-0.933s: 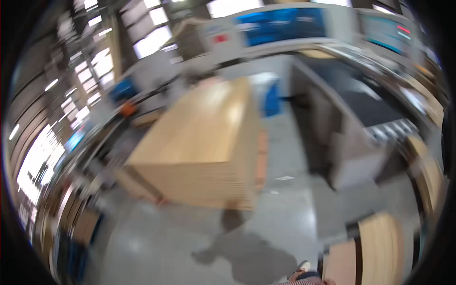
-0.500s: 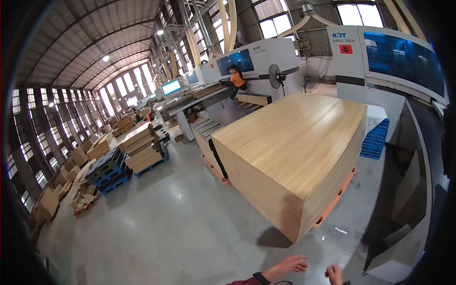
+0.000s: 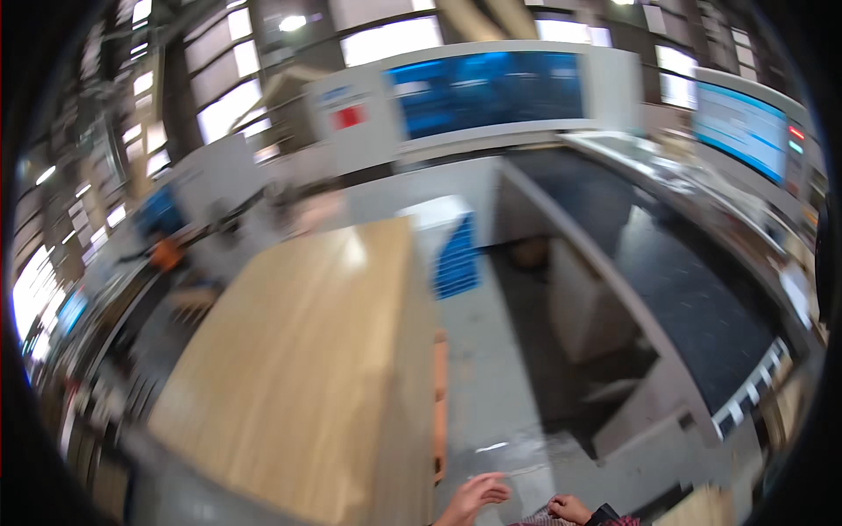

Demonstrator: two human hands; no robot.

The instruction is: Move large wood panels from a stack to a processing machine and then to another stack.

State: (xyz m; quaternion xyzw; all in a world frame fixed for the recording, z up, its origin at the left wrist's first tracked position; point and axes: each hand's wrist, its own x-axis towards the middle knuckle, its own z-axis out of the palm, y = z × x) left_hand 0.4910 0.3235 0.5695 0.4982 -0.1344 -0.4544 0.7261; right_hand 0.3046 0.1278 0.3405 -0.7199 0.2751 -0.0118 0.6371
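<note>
Here, the stack [image 3: 281, 368] of boards sat on an orange pallet [image 3: 440, 403]. The left hand [image 3: 476, 496] hung just right of the stack, fingers loosely apart; the right hand [image 3: 570, 508], farther right of it, was curled, its grip impossible to tell. A black desk [image 3: 675, 263] stood well right of the stack.

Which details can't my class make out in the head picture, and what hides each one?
Head view, stack of boards: its near lower corner is cut off by the bottom edge.
Head view, orange pallet: mostly hidden by the boards.
Head view, blue slatted pallet: its left part is hidden by the boards.
Head view, right hand: its curl hides whether it holds anything.
Head view, monitor: blur hides its text.
</note>
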